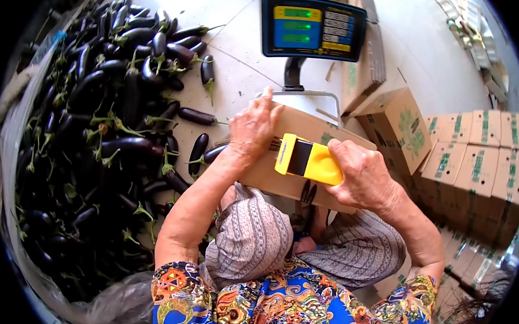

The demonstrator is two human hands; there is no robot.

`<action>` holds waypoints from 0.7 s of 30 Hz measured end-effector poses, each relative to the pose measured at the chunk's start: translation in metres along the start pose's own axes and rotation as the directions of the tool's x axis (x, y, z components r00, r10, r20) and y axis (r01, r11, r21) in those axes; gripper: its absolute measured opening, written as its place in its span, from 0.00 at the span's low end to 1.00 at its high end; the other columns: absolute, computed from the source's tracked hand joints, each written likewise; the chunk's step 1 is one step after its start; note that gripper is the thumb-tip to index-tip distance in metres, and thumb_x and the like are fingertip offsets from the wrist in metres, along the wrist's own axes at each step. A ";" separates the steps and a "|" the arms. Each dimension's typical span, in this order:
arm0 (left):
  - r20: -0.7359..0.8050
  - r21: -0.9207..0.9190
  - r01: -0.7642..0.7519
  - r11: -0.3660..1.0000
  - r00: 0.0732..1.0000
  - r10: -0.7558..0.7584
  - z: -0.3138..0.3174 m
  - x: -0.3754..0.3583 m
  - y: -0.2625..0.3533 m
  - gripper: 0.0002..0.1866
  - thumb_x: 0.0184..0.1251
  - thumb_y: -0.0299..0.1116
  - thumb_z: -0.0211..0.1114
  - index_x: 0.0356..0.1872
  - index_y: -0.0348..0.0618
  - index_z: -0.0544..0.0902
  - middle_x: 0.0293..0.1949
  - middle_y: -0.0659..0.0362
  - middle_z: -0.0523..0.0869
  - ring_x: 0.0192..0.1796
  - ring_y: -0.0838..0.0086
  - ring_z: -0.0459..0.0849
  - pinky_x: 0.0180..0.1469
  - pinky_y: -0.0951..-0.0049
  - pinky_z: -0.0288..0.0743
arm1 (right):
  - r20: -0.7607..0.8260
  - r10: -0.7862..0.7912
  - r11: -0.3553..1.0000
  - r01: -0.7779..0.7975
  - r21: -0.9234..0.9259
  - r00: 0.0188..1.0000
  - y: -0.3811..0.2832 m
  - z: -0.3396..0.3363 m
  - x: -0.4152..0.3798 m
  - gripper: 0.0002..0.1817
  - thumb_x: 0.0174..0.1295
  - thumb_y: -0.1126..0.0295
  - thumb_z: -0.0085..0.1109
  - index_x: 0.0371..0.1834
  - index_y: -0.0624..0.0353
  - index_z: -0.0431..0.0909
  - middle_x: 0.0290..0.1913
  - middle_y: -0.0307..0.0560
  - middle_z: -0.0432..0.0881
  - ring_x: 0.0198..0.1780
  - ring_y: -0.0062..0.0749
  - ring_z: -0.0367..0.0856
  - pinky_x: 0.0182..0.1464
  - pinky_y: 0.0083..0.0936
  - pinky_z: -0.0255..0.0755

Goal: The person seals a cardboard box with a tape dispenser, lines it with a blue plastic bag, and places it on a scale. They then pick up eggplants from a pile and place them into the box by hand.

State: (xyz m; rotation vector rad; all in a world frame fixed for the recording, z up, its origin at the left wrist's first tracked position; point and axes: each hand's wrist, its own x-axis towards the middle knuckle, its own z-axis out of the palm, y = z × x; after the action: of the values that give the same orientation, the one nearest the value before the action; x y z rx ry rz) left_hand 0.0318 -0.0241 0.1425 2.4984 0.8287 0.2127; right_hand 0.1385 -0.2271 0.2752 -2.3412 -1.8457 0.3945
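A closed cardboard box (pixel 328 120) lies across the middle of the view, in front of my knees and just below the scale's display. My left hand (pixel 254 124) grips its far left corner, the index finger stretched along the far edge. My right hand (pixel 363 171) is wrapped around a yellow handheld tool with a black panel (pixel 318 165). The tool's head points left over the box top, a little to the right of my left hand. Dark print marks show on the box beside the tool.
A large heap of eggplants (pixel 116 111) covers the left side, with plastic sheeting (pixel 123 304) along its edge. Ahead stands a scale display (pixel 314 27) on a post. Another box (pixel 395 128) is to the right, near stacked boxes (pixel 471 168) with green markings.
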 end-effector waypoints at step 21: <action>-0.023 0.099 -0.074 0.992 0.997 0.077 0.004 0.002 -0.008 0.26 0.79 0.47 0.52 0.72 0.49 0.68 0.39 0.49 0.89 0.40 0.49 0.88 0.43 0.53 0.81 | -0.210 0.199 0.967 -0.158 0.199 0.957 0.145 0.078 -0.190 0.31 0.43 0.65 0.75 0.50 0.60 0.71 0.33 0.52 0.79 0.37 0.50 0.83 0.41 0.38 0.81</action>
State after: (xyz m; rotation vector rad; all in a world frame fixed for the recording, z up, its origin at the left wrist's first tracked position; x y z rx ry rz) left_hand 0.0309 -0.0191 0.1351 2.6267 0.7727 0.2373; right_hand 0.2112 -0.4502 0.1854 -2.3254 -1.4389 0.2842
